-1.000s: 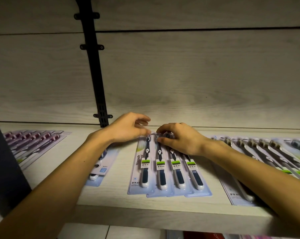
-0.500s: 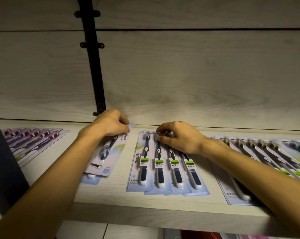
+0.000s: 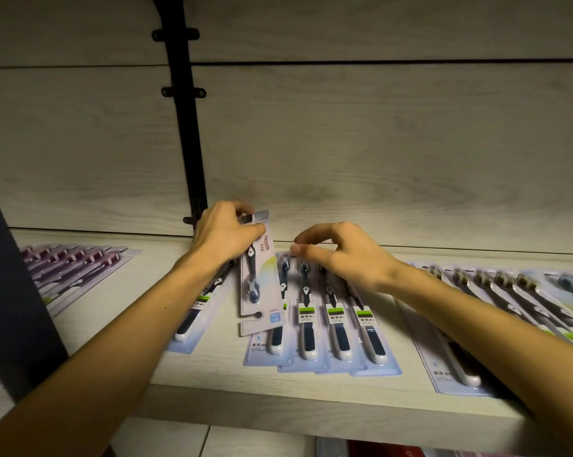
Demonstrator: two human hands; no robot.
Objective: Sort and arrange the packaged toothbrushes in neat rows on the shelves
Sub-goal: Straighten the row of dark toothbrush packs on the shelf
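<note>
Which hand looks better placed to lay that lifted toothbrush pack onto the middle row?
The left hand, probably. It already grips the lifted pack, which is tilted over the left end of the middle row. The right hand holds nothing and hovers above that row's far ends.

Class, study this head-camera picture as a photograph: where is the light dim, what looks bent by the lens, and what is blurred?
Head view: light is dim, darkest at the corners, with a brighter patch on the back wall; the wide lens bows the black bracket rail and the wall seams; the pack gripped by the left hand is slightly smeared, as are the purple packs far left.
</note>
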